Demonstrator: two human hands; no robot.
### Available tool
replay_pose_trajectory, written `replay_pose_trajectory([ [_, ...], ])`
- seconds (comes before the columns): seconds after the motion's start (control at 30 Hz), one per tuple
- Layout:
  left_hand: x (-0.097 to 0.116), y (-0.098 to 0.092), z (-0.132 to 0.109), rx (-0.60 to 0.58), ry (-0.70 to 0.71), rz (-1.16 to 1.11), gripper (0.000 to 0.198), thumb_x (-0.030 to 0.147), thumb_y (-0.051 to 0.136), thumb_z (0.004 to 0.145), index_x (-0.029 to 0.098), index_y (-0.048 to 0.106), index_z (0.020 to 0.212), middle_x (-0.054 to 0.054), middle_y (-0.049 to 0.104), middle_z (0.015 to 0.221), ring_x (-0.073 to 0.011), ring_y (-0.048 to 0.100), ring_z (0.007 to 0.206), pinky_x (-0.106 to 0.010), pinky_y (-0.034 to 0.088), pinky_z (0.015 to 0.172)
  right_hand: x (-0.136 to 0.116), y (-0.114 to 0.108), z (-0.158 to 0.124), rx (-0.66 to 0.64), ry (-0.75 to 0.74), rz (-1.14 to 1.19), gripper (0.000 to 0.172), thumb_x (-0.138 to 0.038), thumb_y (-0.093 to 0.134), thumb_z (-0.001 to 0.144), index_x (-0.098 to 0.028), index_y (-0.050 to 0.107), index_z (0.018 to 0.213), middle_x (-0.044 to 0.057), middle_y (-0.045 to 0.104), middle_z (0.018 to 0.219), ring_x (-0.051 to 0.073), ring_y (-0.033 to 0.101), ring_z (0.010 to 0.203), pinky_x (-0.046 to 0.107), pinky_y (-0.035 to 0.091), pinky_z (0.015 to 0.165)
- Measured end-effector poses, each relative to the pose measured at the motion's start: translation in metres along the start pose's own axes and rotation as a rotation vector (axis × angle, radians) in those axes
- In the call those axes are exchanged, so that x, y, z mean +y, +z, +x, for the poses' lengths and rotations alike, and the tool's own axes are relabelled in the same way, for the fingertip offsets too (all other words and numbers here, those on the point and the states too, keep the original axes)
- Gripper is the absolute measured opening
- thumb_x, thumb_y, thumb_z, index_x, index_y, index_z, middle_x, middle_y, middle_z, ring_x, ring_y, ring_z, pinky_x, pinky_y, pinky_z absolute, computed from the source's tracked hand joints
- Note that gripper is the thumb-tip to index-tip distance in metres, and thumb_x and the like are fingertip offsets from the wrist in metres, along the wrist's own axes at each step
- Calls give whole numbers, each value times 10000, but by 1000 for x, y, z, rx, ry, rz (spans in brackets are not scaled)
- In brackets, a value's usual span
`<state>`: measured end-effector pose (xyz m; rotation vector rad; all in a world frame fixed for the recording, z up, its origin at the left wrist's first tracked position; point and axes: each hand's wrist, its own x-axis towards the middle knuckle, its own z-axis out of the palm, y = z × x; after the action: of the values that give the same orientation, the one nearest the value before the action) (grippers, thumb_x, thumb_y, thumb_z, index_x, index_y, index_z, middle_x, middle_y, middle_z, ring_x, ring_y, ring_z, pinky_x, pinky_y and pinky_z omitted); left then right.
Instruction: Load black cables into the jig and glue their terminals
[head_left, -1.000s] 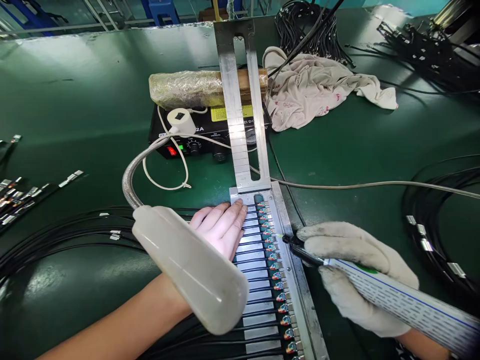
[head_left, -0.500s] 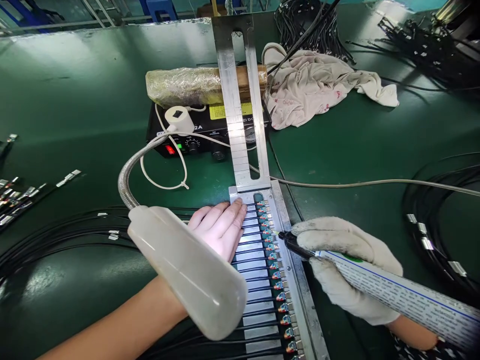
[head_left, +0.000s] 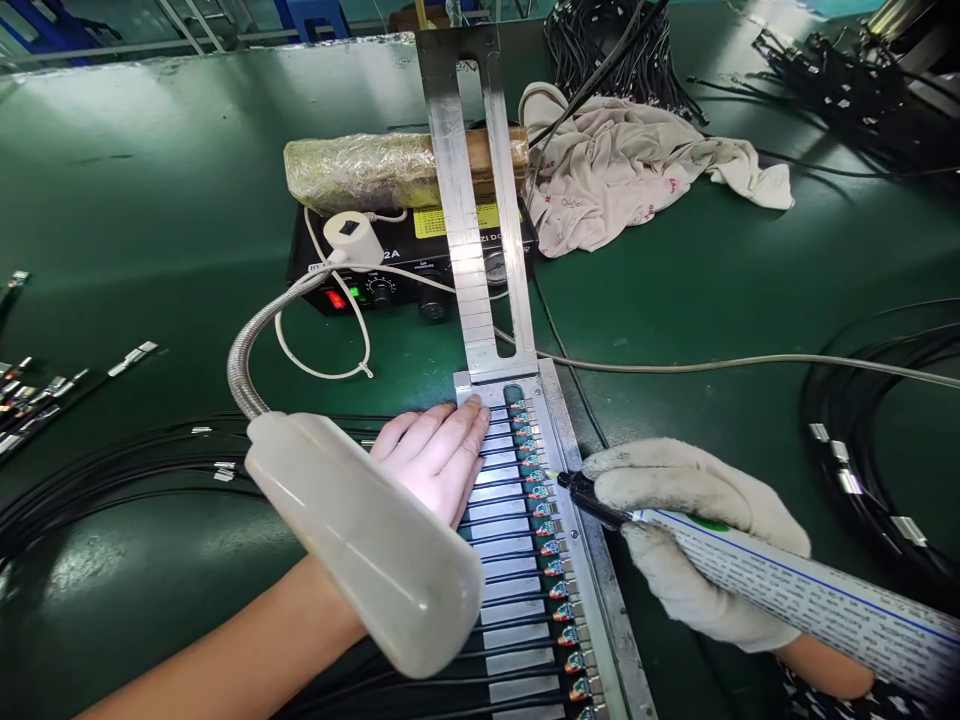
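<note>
My left hand (head_left: pixel 435 455) lies bare and flat, fingers stretched over the black cables at the upper end of a metal fixture (head_left: pixel 559 420). Part of it is hidden behind the white lamp head (head_left: pixel 367 540). My right hand (head_left: pixel 697 530), in a white glove, is wrapped round a printed tube (head_left: pixel 810 590) with a black nozzle (head_left: pixel 592 498). The fine tip is at one of the small connectors (head_left: pixel 536 477) lined up along the fixture; whether it touches is too small to tell.
Behind the fixture stands a black control box (head_left: pixel 405 280) with a wrapped roll (head_left: pixel 360 172) on top. A crumpled cloth (head_left: pixel 607 180) lies beside it. Coiled black cables (head_left: pixel 847 450) are at right; more cables (head_left: pixel 135 470) run in from the left.
The tube's tip has moved slightly down the row to a nearer connector, with my right hand. My left hand stays flat on the cables. The whole view has shifted slightly.
</note>
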<state>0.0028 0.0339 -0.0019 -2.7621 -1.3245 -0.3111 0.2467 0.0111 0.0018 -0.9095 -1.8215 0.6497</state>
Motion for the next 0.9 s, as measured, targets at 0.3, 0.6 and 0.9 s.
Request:
replay_pose_trajectory([
  [0.3,1,0,0,4,0,-6,343,173,402,985,95,571,1274,-115,616,1319,-258,593,1155,-407,494,943,0,1,0,-4,-3,18,330,-52,657,772,-164,679,1081,79,716,969,233,703,882,374,628,765],
  [0.6,0,-1,0,-9,5,12,341,169,405,991,83,569,1277,-107,609,1331,-257,596,1150,-409,492,943,2,1,2,11,-9,-18,310,-55,662,771,-158,684,1063,74,715,964,215,702,887,345,622,792],
  [0.9,0,1,0,0,-8,6,346,177,378,992,117,565,1277,-100,614,1326,-244,601,1152,-400,499,942,5,-2,-2,11,-22,-43,328,-84,682,772,-172,669,1088,69,706,998,231,692,935,363,618,826],
])
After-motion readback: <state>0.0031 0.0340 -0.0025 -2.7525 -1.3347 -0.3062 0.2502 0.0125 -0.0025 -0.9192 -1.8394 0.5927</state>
